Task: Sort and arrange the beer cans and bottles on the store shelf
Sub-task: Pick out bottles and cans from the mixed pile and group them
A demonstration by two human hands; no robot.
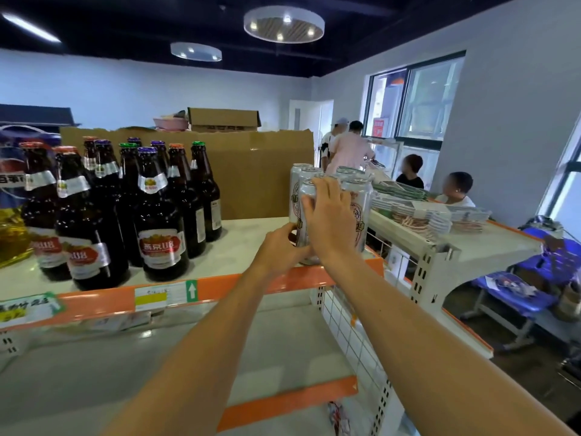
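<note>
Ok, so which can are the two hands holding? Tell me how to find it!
Find the cream top shelf with the orange front strip. At its right end stands a cluster of silver beer cans with red patterns. It's the front silver can, nearest the camera: the only one with the left hand gripping its base and the right hand over its upper side.

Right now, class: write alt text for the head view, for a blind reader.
The left hand and right hand hold a silver beer can at the front of a group of cans at the right end of a shop shelf. Brown beer bottles stand further left.
</note>
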